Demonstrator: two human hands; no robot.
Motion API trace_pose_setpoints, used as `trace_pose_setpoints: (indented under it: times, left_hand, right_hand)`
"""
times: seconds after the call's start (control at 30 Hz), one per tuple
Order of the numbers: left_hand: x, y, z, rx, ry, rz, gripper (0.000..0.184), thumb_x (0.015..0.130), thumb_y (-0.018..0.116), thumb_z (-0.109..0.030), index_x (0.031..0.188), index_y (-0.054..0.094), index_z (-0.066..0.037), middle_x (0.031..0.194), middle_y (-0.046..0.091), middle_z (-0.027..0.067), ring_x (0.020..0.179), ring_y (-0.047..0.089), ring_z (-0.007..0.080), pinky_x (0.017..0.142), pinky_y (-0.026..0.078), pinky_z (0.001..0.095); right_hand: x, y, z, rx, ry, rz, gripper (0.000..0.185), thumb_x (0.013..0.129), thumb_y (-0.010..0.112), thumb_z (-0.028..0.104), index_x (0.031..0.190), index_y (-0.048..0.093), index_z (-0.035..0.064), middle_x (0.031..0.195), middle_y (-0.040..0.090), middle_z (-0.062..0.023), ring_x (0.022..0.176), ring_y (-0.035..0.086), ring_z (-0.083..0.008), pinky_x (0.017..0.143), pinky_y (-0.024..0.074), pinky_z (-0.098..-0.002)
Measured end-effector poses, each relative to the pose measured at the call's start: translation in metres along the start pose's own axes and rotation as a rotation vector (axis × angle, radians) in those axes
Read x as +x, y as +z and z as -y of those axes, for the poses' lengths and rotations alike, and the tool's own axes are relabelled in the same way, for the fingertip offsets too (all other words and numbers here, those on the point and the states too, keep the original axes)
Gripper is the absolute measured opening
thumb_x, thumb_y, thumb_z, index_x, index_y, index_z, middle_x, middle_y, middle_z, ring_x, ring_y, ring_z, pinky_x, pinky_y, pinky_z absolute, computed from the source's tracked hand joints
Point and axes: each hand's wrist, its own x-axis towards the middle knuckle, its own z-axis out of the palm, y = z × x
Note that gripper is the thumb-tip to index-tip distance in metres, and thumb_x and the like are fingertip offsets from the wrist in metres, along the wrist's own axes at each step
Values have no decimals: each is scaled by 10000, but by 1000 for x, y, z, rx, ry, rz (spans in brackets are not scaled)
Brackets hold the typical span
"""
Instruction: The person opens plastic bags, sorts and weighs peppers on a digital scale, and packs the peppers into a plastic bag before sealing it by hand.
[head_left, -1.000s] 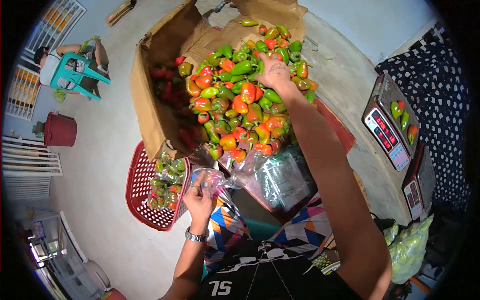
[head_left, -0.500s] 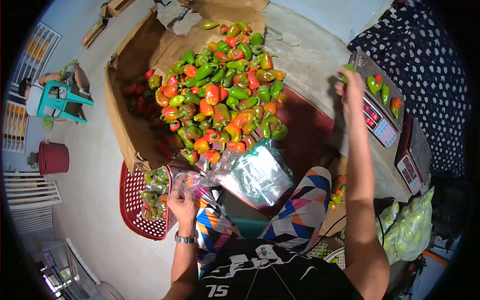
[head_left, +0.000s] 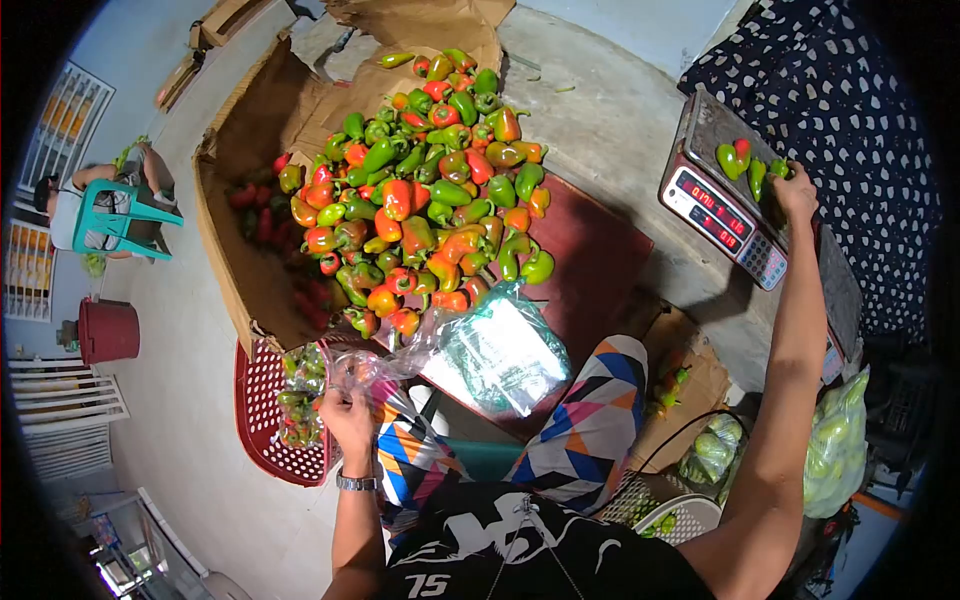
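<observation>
My right hand (head_left: 797,192) reaches over the digital scale (head_left: 690,135), its fingers closed around a bell pepper largely hidden by them. Beside the fingertips shows a green pepper (head_left: 757,178), and a green and a red pepper lie farther left on the pan. My left hand (head_left: 347,418), a watch on its wrist, pinches a clear plastic bag (head_left: 385,362) over my thigh. Under that hand stands a red perforated basket (head_left: 262,440) with bagged peppers. In front of me spreads a large heap of red and green peppers (head_left: 415,215).
A torn cardboard box (head_left: 225,220) surrounds the heap's left side. A pack of plastic bags (head_left: 505,350) lies before my knees. A second scale (head_left: 840,290) stands to the right, near bagged green produce (head_left: 835,450). Far left, a person sits on a teal chair (head_left: 100,215).
My right hand has moved from the scale's left edge, where it carried a green pepper, to the peppers at the pan's right end. My left hand stays on the bag. The view has shifted slightly.
</observation>
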Motion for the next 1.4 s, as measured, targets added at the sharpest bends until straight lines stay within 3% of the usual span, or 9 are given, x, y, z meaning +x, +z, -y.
trace_pose_setpoints:
  times: [0.1,0.5,0.6,0.9,1.03,1.13,1.23,1.37,1.4]
  left_hand:
    - [2,-2,-4,-35,-29,43,370,942,689,14,1303,676,91,1224,744,124,1107,664,149,1019,493,300]
    - [3,0,3,-47,-47,34,357,968,733,-71,1269,682,114,1208,738,127,1102,661,157,1015,491,307]
    - [3,1,11,59,64,-19,389,875,577,47,1246,685,93,980,738,119,862,648,177,836,518,336]
    - [3,3,7,-20,-10,-4,384,883,587,40,1250,685,93,995,744,127,855,641,167,820,523,339]
    - [3,7,12,-32,92,-34,374,893,585,40,1249,688,93,991,744,128,848,634,162,800,519,334]
    - [4,3,21,-15,115,-34,372,896,585,37,1248,693,86,926,722,111,821,616,157,780,512,328]
    - [3,0,19,2,42,-11,369,899,590,25,1248,698,81,863,686,91,798,597,145,765,506,317]
    - [1,1,9,12,27,-24,382,899,601,14,1265,699,68,871,689,84,795,589,120,748,500,294]
    - [1,1,9,4,22,-28,388,899,602,14,1272,699,64,890,703,87,797,591,114,744,499,288]
  right_hand:
    - [6,5,6,-99,73,43,730,823,736,485,1494,580,246,1437,650,-146,1391,557,-347,1158,388,-519]
    - [16,34,-14,-126,42,43,673,948,644,587,1528,545,261,1475,624,-127,1414,528,-347,1162,341,-580]
    - [10,33,-11,-156,40,41,668,955,637,585,1527,547,253,1483,615,-125,1420,516,-347,1162,340,-580]
    - [0,19,3,-254,49,92,633,944,628,562,1484,601,233,1574,511,-122,1487,421,-343,1188,331,-567]
    - [-1,9,11,-255,73,174,646,914,633,538,1480,606,228,1582,497,-132,1491,413,-349,1200,325,-558]
    - [4,18,10,-222,88,116,620,896,636,494,1452,629,220,1571,504,-128,1492,406,-355,1197,324,-562]
    - [3,24,12,-84,15,-174,570,888,633,478,1378,682,191,1471,586,-160,1415,503,-355,1151,399,-529]
    - [-3,22,45,152,-302,-105,512,875,668,519,1164,774,110,1241,702,-212,1172,676,-370,1012,524,-454]
    - [-17,16,61,84,-312,-58,512,870,680,522,1139,780,98,1233,706,-213,1168,678,-369,1015,521,-451]
